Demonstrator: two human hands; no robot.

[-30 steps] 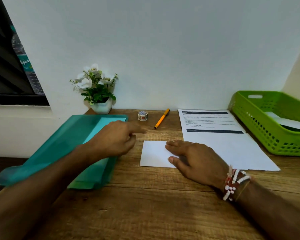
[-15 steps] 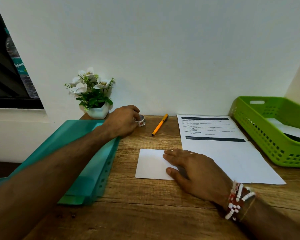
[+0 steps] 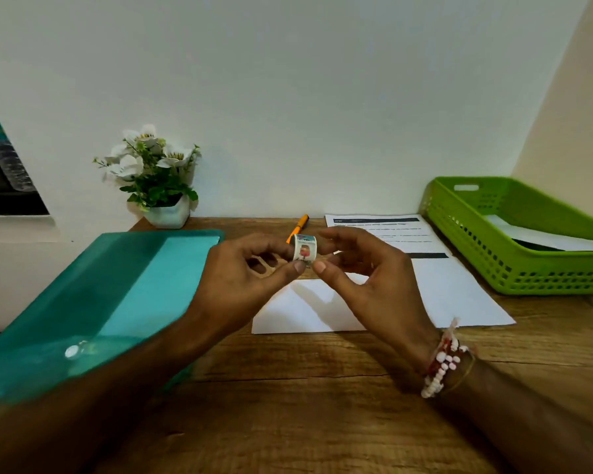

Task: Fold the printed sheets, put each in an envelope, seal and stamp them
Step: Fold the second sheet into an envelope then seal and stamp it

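A small roll of stamps [image 3: 304, 247] is held up above the desk between both hands. My left hand [image 3: 243, 271] pinches it from the left with thumb and fingers. My right hand [image 3: 360, 271] pinches it from the right, thumb at the roll's lower edge. Below them a white envelope [image 3: 302, 311] lies flat on the wooden desk [image 3: 322, 405]. A printed sheet [image 3: 435, 268] lies to its right, partly under my right hand.
A teal plastic folder [image 3: 93, 302] covers the desk's left side. A green basket [image 3: 514, 234] holding white envelopes stands at the right. An orange pen [image 3: 298, 228] and a white pot of flowers [image 3: 158, 179] are at the back by the wall.
My left hand took the stamp roll from the back of the desk and brought it to the middle. My right hand lifted off the envelope and joined it on the roll.
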